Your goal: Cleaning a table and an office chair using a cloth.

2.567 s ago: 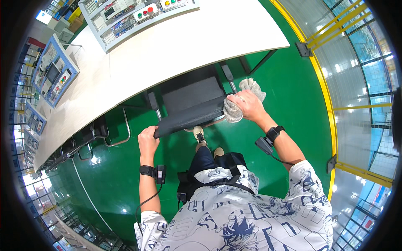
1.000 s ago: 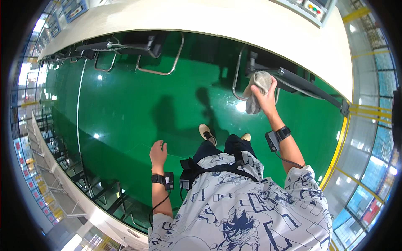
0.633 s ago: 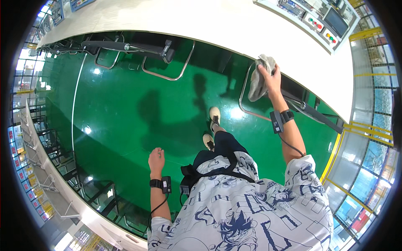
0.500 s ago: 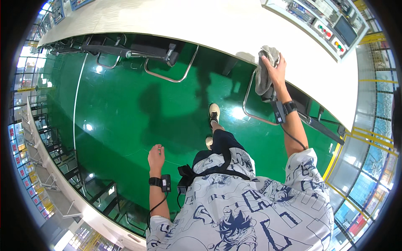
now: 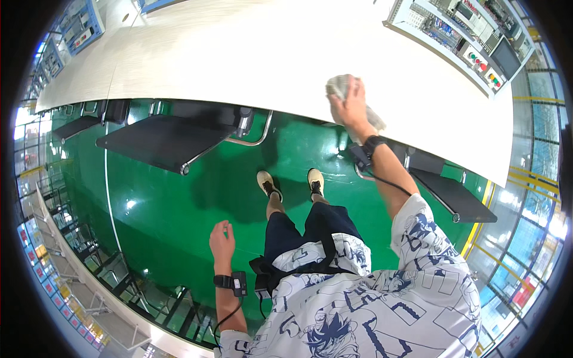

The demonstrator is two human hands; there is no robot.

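Our right grip (image 5: 352, 110), half-closed, holds the grey cloth (image 5: 338, 87) at the near edge of the counter (image 5: 239, 53); our left grip (image 5: 222, 243) hangs loosely curled, empty. We judge the cloth light, soft (probably floppy), best held mid-bunch.

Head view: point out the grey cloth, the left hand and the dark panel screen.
Grey cloth (image 5: 338, 87): head view, exposed upper-left part.
Left hand (image 5: 222, 243): head view, its middle.
Dark panel screen (image 5: 505, 58): head view, centre of its face.
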